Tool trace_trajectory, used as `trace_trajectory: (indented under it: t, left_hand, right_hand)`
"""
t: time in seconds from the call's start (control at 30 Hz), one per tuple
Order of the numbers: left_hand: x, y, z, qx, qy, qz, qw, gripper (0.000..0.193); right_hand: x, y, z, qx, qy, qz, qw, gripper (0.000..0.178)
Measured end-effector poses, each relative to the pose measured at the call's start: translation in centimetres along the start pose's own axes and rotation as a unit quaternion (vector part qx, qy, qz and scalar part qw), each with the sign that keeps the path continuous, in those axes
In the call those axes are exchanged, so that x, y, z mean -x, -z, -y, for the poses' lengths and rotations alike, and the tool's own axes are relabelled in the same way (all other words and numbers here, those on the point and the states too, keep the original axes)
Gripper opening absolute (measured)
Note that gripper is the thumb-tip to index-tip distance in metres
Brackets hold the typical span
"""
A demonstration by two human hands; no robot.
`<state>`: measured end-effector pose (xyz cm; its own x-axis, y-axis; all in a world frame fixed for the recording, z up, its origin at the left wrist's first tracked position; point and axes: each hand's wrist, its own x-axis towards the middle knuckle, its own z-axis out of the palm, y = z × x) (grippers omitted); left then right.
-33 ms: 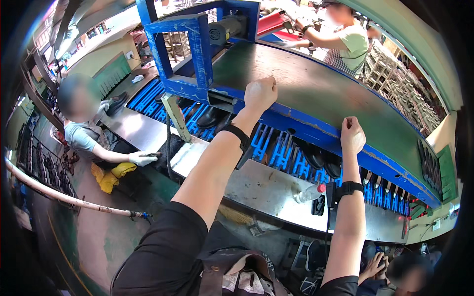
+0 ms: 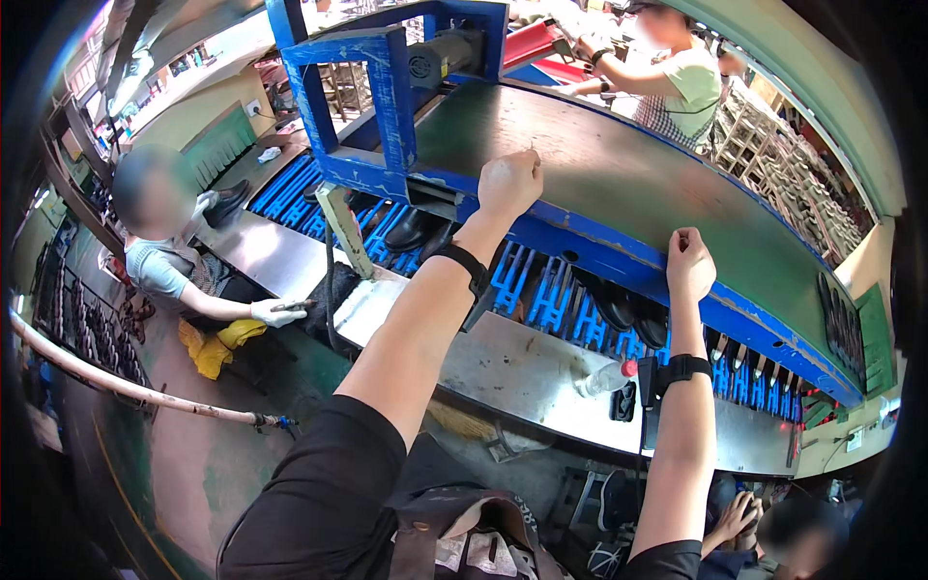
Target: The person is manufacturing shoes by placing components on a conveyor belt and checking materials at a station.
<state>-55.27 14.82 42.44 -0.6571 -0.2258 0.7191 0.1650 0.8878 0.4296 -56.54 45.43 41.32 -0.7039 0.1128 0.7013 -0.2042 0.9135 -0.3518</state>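
Both my arms reach forward over a blue-framed conveyor with a dark green belt (image 2: 580, 155). My left hand (image 2: 510, 184) is closed in a fist above the belt's near edge, knuckles up; whatever its fingers hold, if anything, is hidden. Further right, my right hand (image 2: 690, 266) is closed too, thumb against curled fingers, over the blue rail (image 2: 619, 256). I cannot make out anything between them. Below the rail, black shoes (image 2: 614, 307) sit among blue slatted racks (image 2: 556, 290).
A metal shelf (image 2: 541, 377) runs along the near side, bearing a clear bottle with a red cap (image 2: 607, 378). A blue upright frame (image 2: 394, 106) stands at the belt's left end. Gloved co-worker (image 2: 169, 261) sits left; others are far right and lower right. A pale pipe (image 2: 135, 387) crosses the left.
My hands stay where they were. The left co-worker's gloved hand, with a dark item, has turned slightly, and the far co-worker's lower hand has shifted a little.
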Motion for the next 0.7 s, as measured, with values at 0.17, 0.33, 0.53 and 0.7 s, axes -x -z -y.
trace_trajectory:
  t: [0.17, 0.33, 0.53, 0.7]
  left_hand:
    - [-0.06, -0.05, 0.01, 0.016, -0.015, -0.010, 1.000, 0.012]
    - [0.00, -0.04, -0.05, 0.005, -0.006, 0.001, 1.000, 0.012]
    - [0.06, -0.19, 0.17, -0.003, -0.007, 0.003, 1.000, 0.016]
    - [-0.10, -0.42, 0.24, -0.007, -0.012, -0.002, 1.000, 0.016]
  right_hand:
    - [0.02, -0.12, -0.26, 0.002, 0.020, -0.019, 1.000, 0.011]
    - [0.01, 0.04, -0.14, 0.009, 0.011, -0.010, 1.000, 0.010]
    - [0.08, 0.11, -0.15, 0.010, 0.011, -0.004, 1.000, 0.010]
    - [-0.13, 0.02, -0.25, 0.012, 0.013, -0.009, 1.000, 0.011]
